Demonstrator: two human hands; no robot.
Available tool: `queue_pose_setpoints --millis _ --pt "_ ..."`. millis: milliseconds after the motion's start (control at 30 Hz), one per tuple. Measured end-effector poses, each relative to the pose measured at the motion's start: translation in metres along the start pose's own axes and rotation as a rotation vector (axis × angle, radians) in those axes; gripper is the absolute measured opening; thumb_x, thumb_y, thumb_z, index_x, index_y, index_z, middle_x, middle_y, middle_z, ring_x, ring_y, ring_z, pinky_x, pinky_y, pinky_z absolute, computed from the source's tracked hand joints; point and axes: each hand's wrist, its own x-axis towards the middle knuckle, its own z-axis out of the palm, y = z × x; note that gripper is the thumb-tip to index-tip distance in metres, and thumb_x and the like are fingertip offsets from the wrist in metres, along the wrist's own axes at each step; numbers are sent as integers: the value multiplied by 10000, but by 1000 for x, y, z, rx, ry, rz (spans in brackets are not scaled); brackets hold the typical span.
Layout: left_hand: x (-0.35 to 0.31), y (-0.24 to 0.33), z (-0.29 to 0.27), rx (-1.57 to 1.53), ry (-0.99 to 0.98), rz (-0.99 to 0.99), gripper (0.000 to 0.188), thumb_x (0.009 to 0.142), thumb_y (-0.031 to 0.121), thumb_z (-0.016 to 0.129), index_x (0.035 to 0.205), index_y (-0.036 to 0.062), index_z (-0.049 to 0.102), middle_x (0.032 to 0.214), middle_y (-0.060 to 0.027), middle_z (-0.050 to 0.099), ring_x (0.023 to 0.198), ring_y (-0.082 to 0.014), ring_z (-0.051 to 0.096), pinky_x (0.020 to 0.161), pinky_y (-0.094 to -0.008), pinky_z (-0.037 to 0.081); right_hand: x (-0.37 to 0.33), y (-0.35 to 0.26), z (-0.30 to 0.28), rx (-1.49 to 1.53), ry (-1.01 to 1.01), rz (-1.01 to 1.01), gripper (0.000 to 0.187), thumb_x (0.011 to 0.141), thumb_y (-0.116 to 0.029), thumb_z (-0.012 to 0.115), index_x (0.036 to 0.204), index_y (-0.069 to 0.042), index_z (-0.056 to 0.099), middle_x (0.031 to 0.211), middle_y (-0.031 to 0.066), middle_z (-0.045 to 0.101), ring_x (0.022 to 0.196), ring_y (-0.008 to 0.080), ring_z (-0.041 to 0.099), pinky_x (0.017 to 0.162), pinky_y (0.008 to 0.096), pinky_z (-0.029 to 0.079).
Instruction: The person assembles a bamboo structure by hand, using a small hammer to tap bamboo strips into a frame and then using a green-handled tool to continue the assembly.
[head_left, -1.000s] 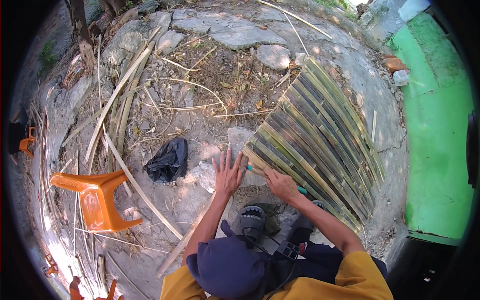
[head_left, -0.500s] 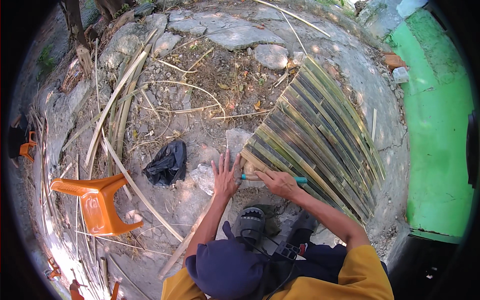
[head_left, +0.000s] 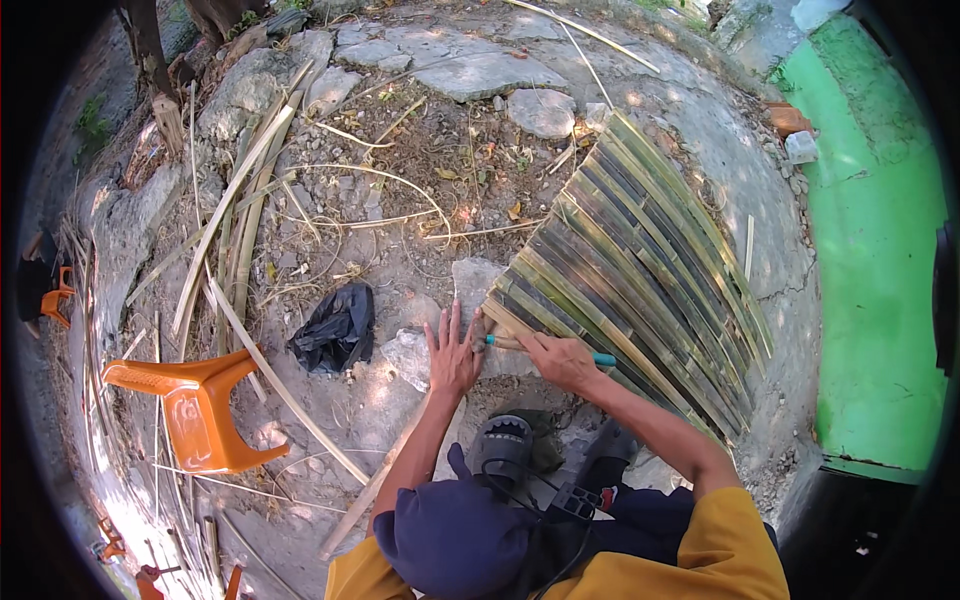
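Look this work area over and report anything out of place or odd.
A black plastic bag lies crumpled on the ground, left of the left hand, looking like litter. Farther left, loose bamboo strips cross at untidy angles. Nothing looks spilled.

The wide fisheye head camera, the left of a side-by-side pair, looks steeply down from above the person, with dark blue cloth (head_left: 455,540) close at the near edge. The left hand (head_left: 455,355) and right hand (head_left: 562,362) fall near the middle, farther off. The view spreads left past an orange chair (head_left: 195,415), right to a green surface (head_left: 870,250) and far to tree trunks (head_left: 148,50).
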Motion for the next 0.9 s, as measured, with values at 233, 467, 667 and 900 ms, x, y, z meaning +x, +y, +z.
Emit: queue_pose_setpoints --millis 233,467,667,900 --pt "4 4 -1 -8 -1 3 656 1037 356 526 1658 239 355 1749 -171 198 1589 -410 238 1279 -658 101 6 -17 -1 578 158 414 303 1086 -242 515 1264 -15 608 868 187 707 716 364 701 631 479 518" --pt "1 1 -5 -20 26 -5 669 1031 356 541 1660 239 345 1749 -168 201 1589 -403 240 1278 -658 111 26 -17 -18 835 165 611 319 1109 -245 453 1245 -4 611 672 172 573 607 363 569 628 460 464" --pt "2 3 1 -12 27 5 674 1028 354 551 1660 240 345 1748 -169 203 1582 -402 254 1276 -655 122 24 -5 -11 636 147 490 318 1109 -257 460 1205 1 619 719 187 611 646 360 610 660 447 477" --pt "3 4 0 -35 18 -1 685 1012 342 570 1656 241 358 1749 -172 195 1581 -399 257 1278 -653 123 12 -13 -25 483 200 343 284 1077 -229 538 1249 -17 615 1008 234 733 878 481 693 726 528 552"
